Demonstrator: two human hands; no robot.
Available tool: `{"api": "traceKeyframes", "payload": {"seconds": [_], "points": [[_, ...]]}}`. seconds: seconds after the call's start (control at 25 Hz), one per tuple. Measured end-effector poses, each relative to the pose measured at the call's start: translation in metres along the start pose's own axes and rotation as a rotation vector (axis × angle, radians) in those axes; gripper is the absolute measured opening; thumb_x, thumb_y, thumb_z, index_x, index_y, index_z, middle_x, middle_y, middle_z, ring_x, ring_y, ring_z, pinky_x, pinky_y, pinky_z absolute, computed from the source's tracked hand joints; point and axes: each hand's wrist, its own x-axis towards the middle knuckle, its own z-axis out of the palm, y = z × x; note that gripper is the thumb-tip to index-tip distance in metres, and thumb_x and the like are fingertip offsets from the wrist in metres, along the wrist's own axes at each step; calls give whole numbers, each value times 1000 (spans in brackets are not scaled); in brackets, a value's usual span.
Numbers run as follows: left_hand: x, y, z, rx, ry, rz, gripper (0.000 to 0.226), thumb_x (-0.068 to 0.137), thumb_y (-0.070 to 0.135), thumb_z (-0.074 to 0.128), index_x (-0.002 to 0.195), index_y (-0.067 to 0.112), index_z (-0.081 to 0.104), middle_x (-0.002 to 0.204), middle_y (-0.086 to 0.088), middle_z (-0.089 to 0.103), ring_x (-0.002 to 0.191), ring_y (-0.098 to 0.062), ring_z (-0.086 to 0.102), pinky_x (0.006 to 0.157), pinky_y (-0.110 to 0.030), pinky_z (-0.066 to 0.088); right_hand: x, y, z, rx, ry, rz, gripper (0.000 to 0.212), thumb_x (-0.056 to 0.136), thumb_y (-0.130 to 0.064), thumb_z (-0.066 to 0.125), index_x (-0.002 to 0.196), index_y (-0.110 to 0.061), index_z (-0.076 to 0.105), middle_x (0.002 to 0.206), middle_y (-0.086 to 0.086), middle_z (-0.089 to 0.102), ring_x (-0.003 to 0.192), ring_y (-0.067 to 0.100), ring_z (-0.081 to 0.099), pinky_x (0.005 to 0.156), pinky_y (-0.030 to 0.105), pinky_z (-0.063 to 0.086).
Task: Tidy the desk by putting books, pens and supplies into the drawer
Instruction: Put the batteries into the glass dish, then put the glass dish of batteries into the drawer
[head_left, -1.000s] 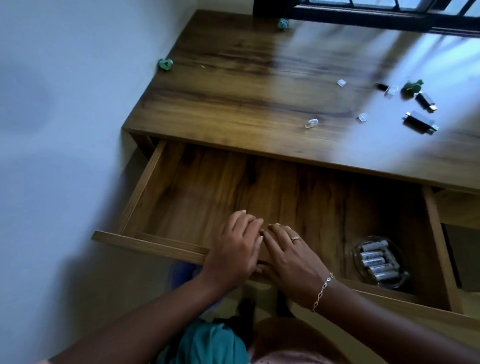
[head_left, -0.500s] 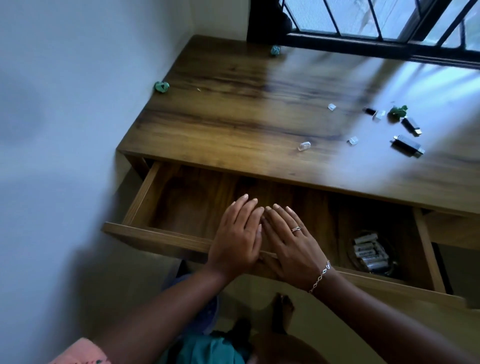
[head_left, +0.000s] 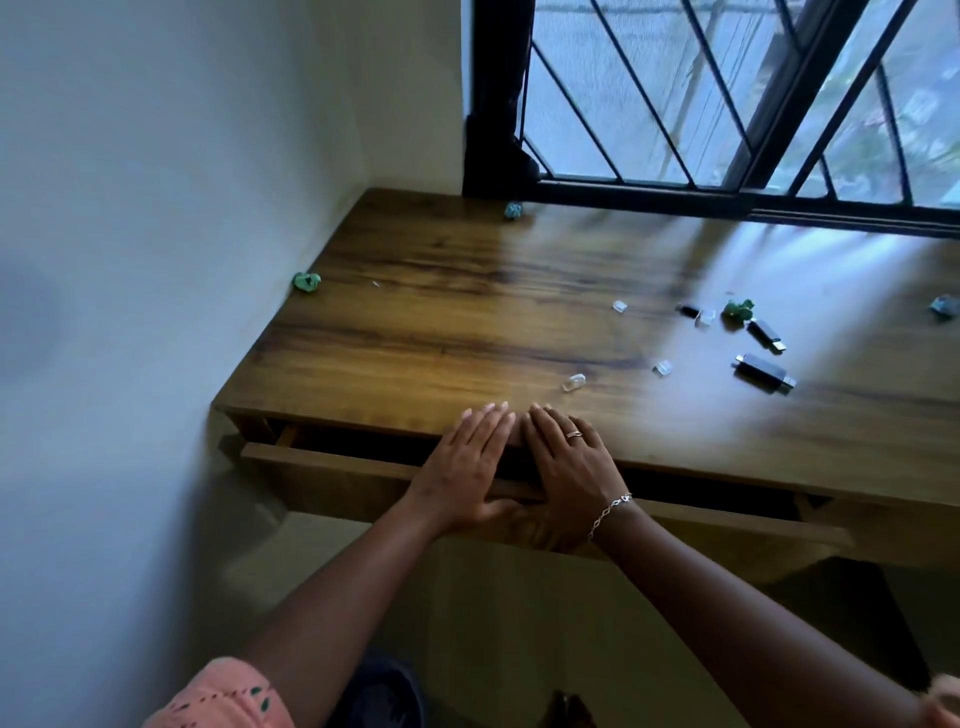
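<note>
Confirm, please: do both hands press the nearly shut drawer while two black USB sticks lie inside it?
No: the head view shows the USB sticks on the desk top. The left hand and right hand do press the nearly shut drawer.

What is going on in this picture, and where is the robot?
There is no robot here: a person works with two bare hands, filmed by a camera worn on the head, looking down. The left hand and right hand rest flat, fingers straight, on the front of the brown wooden drawer, which stands open by a narrow gap. They hold nothing. On the brown wooden desk lie two black USB sticks, small clear plastic caps and crumpled green scraps. A black barred window stands behind.
</note>
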Motion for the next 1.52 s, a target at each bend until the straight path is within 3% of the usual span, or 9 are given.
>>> {"api": "traceKeyframes", "payload": {"seconds": [0.12,0.28,0.52,0.92,1.08,1.2,1.32,1.44,1.52], "points": [[14,0,-3,-12,24,-25,86,47,43,84,120,4,60,124,-14,61,110,-29,61,91,-43,49,14,1,0,37,85,1,88,40,-71,71,104,-11,61,99,8,67,86,25,67,74,34,54],[23,9,-1,-14,129,-77,68,47,31,86,108,12,60,108,-8,68,93,-24,67,73,-37,55,19,-2,7,19,234,13,52,68,-55,44,99,-13,44,87,6,66,75,24,65,70,31,54],[35,13,6,25,194,-159,30,74,18,36,102,13,44,89,-2,65,79,-18,53,63,-30,49,28,-1,11,-1,304,42,45,70,-43,33,100,-13,45,79,4,62,66,22,60,60,29,51],[35,25,10,162,176,-205,28,74,12,32,97,10,47,85,-8,61,78,-24,38,68,-37,27,24,7,8,117,114,4,43,69,-41,32,99,-14,45,84,1,61,71,20,61,59,27,52],[45,29,-11,58,-30,-196,21,71,30,55,79,15,67,75,-5,60,67,-23,51,59,-37,42,12,32,-8,162,18,-98,37,72,-45,38,96,-23,55,91,-7,65,78,11,65,58,20,54],[57,34,-25,-72,-129,-333,55,55,58,75,88,15,68,84,-4,65,72,-22,62,57,-37,49,2,51,-19,144,-98,-67,51,66,-60,36,98,-28,58,95,-11,67,79,8,67,59,16,53],[75,44,-23,-208,-46,-447,58,81,58,55,117,13,54,114,-5,56,104,-25,55,81,-40,47,-16,86,-27,200,-108,44,58,61,-50,73,106,-19,56,99,1,68,79,18,70,56,24,57],[103,52,-24,-350,62,-400,51,64,47,78,96,11,63,93,-7,62,83,-28,63,62,-39,52,-35,131,-28,204,-73,201,63,45,-27,89,101,-10,65,98,9,67,77,27,69,57,30,56],[126,53,-19,-416,116,-397,48,57,37,85,91,11,64,89,-7,64,78,-29,64,61,-38,52,-39,162,-27,233,-51,291,53,55,-19,86,103,-9,65,102,9,66,82,31,67,60,33,56]]}}
